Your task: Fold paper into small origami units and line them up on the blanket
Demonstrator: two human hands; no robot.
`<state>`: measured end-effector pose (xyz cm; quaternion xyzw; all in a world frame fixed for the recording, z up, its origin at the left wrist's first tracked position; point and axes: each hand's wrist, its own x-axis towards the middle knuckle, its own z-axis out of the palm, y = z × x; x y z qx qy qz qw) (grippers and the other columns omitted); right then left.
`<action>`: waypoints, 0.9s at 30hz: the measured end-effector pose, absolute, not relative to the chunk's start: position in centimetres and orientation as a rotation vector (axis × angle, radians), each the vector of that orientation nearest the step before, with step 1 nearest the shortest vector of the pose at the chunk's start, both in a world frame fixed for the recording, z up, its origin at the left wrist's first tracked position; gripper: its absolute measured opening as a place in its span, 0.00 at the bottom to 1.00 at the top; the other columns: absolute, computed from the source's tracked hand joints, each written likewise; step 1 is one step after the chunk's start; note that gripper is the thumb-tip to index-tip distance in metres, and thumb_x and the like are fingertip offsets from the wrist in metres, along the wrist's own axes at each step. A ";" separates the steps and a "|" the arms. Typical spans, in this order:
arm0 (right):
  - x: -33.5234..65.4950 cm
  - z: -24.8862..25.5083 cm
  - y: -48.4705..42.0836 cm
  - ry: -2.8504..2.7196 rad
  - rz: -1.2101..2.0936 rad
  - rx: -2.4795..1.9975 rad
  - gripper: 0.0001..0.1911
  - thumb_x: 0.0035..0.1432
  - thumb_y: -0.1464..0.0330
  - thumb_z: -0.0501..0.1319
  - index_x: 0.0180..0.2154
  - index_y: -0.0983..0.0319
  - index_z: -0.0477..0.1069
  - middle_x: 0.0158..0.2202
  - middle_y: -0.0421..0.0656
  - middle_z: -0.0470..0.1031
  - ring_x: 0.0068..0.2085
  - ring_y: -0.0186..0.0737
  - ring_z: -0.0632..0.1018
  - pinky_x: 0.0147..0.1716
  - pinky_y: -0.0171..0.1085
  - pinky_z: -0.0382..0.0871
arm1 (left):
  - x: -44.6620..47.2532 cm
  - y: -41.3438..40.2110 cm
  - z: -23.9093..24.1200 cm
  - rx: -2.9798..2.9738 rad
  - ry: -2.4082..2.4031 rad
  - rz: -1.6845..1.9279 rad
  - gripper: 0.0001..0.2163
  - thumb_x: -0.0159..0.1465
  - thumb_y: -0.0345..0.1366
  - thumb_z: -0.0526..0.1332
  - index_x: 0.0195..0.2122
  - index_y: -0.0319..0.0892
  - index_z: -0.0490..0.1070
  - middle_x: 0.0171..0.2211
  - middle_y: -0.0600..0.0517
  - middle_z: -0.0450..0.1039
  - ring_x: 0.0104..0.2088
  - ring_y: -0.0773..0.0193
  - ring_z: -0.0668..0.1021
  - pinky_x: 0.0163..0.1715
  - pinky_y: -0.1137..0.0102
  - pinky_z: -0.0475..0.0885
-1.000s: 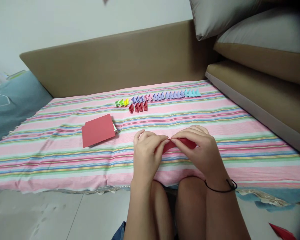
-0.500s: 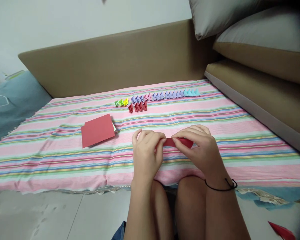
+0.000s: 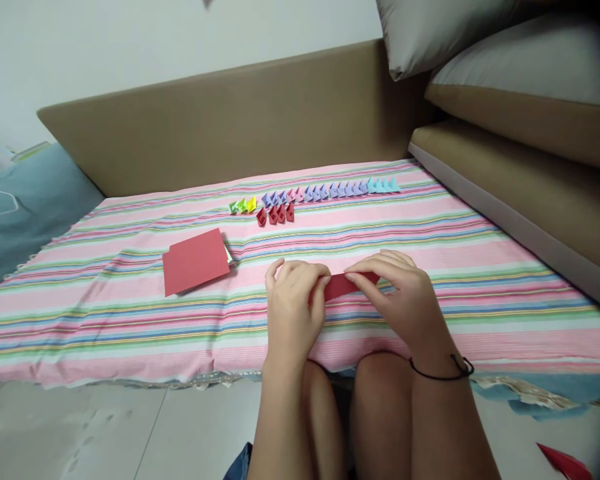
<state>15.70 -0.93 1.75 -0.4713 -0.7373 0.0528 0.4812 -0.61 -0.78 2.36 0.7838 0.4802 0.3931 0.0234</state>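
Note:
A narrow folded piece of red paper [image 3: 341, 285] stretches between my two hands, above the striped cloth [image 3: 380, 240]. My left hand [image 3: 296, 293] pinches its left end between thumb and forefinger, and the fingers cover that end. On the other side, my right hand [image 3: 397, 283] pinches the strip's upper edge with thumb and fingertip; part of the paper shows behind the thumb. To the left lies a stack of red paper sheets [image 3: 196, 261] with lighter sheets peeking out. Beyond my hands stand several small folded red paper pieces [image 3: 281, 214].
A row of folded paper pieces in purple [image 3: 349, 189], pink, light blue [image 3: 384, 185], yellow and green runs behind the red ones. A brown sofa backrest [image 3: 220, 120] stands at the back, cushions [image 3: 520, 147] at right. A red folded paper [image 3: 563, 461] lies low at right.
The red strip between my hands now shows flatter and wider, and its right end sits less far out. My right fingertips have shifted very slightly along its edge.

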 end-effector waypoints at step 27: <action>15.4 1.9 -1.1 -1.763 0.035 -1.170 0.06 0.58 0.69 0.59 0.30 0.57 0.74 0.31 0.40 0.79 0.35 0.41 0.76 0.41 0.43 0.64 | -1.3 -0.7 2.4 2.472 1.514 1.432 0.07 0.62 0.32 0.58 0.41 0.45 0.70 0.41 0.49 0.76 0.49 0.57 0.72 0.53 0.59 0.58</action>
